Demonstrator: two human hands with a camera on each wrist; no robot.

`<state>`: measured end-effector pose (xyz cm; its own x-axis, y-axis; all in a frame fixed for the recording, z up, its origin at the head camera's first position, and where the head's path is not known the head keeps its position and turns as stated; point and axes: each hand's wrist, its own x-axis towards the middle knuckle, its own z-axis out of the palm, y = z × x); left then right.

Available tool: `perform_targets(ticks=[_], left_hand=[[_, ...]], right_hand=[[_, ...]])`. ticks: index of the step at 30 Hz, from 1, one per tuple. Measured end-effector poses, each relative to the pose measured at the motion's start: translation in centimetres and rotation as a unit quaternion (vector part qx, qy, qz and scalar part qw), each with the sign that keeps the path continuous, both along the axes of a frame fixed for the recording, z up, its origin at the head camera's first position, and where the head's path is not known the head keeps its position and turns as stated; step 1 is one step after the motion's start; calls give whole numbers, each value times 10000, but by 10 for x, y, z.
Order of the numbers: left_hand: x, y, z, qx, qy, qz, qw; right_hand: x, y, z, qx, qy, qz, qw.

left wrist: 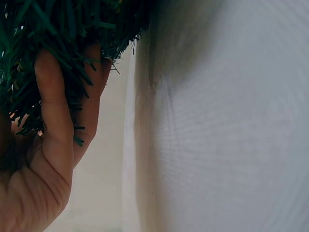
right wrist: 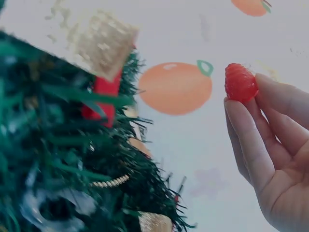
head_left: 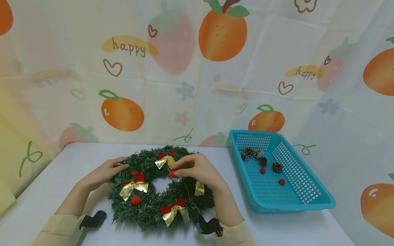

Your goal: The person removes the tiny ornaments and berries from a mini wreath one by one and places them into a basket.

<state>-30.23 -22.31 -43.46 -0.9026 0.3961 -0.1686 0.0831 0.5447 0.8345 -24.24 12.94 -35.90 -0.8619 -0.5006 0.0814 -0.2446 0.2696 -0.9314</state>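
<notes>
A green wreath (head_left: 144, 214) lies on the white table, decorated with red-and-gold bows such as the front one (head_left: 176, 212) and the left one (head_left: 134, 187). Red berries sit among its left-side needles, one of them below the left bow (head_left: 135, 200). My left hand (head_left: 104, 172) grips the wreath's left edge; in the left wrist view its fingers (left wrist: 54, 104) curl into the needles. Between thumb and fingertips, my right hand (head_left: 201, 169) pinches a red artificial raspberry (right wrist: 240, 83) above the wreath's inner ring. The right hand and forearm partly hide the right bow (head_left: 199, 188).
To the right of the wreath stands a blue plastic basket (head_left: 292, 207). Inside it are several pinecones, one nearer its middle (head_left: 277, 167), and two red berries, the nearer one (head_left: 281, 182) toward the front. A fruit-printed curtain (head_left: 191, 112) hangs behind the table.
</notes>
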Motion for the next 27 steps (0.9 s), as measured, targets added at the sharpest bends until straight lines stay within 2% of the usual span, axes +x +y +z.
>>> perform_targets(ticks=[9,21,27], left_hand=[[0,1,-1,26,9,6,10000],[1,0,0,-103,58,-82,9999],[0,1,0,-80,-19,-76,9999]], right_hand=[[0,16,5,1,85,-415,9991],[2,36,12,-390,145,-615,9972],[4,52,17,-566,127,-870,9945]])
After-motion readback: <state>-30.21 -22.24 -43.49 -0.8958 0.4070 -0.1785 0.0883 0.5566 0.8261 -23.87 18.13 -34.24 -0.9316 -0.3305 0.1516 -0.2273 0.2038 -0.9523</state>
